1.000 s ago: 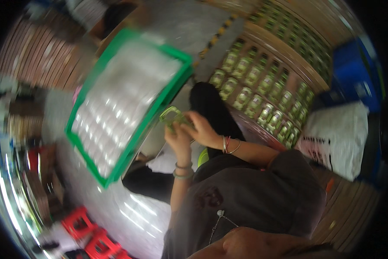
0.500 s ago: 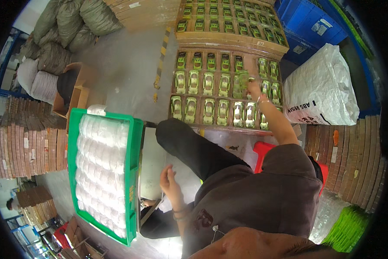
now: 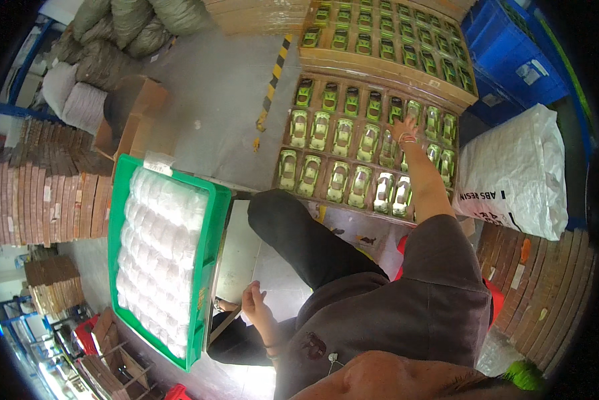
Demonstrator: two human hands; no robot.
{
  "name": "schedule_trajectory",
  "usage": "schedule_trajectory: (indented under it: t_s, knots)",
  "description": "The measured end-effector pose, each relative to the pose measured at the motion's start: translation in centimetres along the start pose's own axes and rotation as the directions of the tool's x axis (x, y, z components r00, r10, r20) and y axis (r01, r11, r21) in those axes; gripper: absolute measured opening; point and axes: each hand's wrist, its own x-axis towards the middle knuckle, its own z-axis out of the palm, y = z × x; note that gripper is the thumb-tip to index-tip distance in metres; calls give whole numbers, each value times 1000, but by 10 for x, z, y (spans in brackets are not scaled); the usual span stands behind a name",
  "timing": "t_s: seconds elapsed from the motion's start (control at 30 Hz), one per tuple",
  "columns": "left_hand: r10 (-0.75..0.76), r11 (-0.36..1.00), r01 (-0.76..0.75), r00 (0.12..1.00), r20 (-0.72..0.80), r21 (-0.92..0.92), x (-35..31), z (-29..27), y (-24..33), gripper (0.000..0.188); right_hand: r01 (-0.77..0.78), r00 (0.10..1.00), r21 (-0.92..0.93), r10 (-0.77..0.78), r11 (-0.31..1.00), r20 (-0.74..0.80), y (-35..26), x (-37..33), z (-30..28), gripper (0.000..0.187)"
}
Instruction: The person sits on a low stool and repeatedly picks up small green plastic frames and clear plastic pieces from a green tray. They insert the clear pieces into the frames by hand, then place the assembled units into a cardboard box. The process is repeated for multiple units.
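Note:
My right hand (image 3: 405,131) reaches over a brown compartment tray (image 3: 281,193) filled with rows of green toy car bodies (image 3: 342,137). Its fingers are spread at the near end of one pale green car body (image 3: 413,109) in the far row; exactly where they touch is hard to make out. Darker green car bodies (image 3: 351,101) occupy the same row to the left. My left hand (image 3: 254,305) hangs beside my knee, fingers loosely bent and a little apart, with nothing visible in it.
On my left, a green crate (image 3: 209,257) holds rows of white wrapped pieces (image 3: 159,253). Beyond the tray, a raised stack of trays (image 3: 379,70) carries more cars. A white sack (image 3: 513,173) and blue bins (image 3: 513,53) stand right. Stacked boards (image 3: 39,187) line the left.
My right hand moved away from me toward the far row, where a pale car body now fills a slot that was vacant. The view shifted; my left hand stayed by my knee.

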Motion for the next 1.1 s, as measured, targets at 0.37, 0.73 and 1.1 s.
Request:
schedule_trajectory:
  t_s: [0.37, 0.73, 1.1]
  knots:
    - [130, 988, -132, 991, 25, 82, 2, 6, 5, 22, 530, 648, 203, -239, 823, -723, -11, -30, -25, 42]
    - [710, 634, -718, 688, 152, 288, -10, 6, 99, 56, 566, 117, 816, -991, 118, 62, -178, -372, -189, 37]
    - [33, 915, 38, 985, 169, -402, -28, -32, 40, 23, 941, -290, 1, -808, -338, -513, -461, -388, -167, 14]
